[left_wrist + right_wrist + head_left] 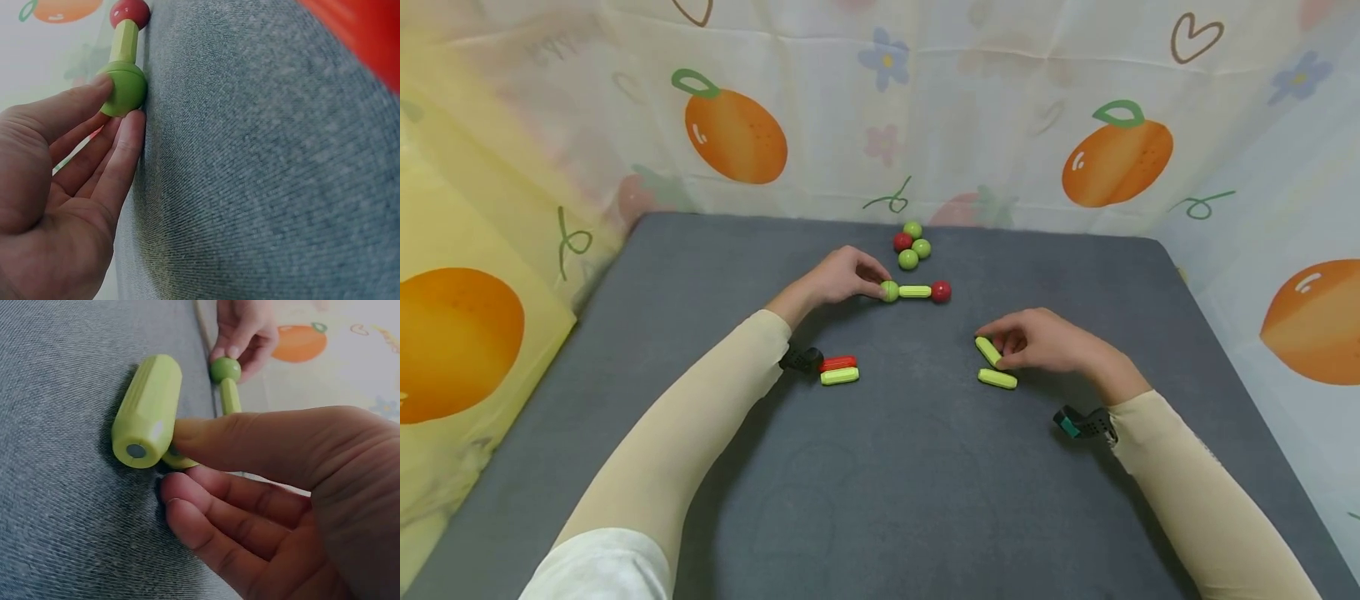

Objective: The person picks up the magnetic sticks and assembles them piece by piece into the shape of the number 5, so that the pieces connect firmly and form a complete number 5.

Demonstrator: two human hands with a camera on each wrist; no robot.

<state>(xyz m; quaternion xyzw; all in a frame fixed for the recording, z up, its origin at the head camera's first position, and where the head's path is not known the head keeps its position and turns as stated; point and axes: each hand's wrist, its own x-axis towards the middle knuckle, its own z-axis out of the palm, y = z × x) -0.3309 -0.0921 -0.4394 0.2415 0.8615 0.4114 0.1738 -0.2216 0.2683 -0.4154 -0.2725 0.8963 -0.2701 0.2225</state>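
A short chain lies on the grey mat (925, 467), just in front of a cluster of loose balls (912, 244): a green ball (889, 291), a pale green rod (914, 292) and a red ball (941, 291) joined end to end in a straight line. The left hand (835, 279) pinches the green ball between thumb and fingertips. To the right of the chain and nearer the person, the right hand (1045, 342) grips a second green rod (988, 351), thumb on top and fingers curled beneath; a third green rod (997, 379) lies just beside it. Left of the chain and nearer the person, a red rod (838, 363) and a green one (839, 377) lie side by side, touching. The right wrist view alone shows the held rod's (147, 409) ridged sides and a small grey disc in its end face. The left wrist view shows the ball's (124, 88) smooth matt surface and the rod's (124, 40) faceted shaft.
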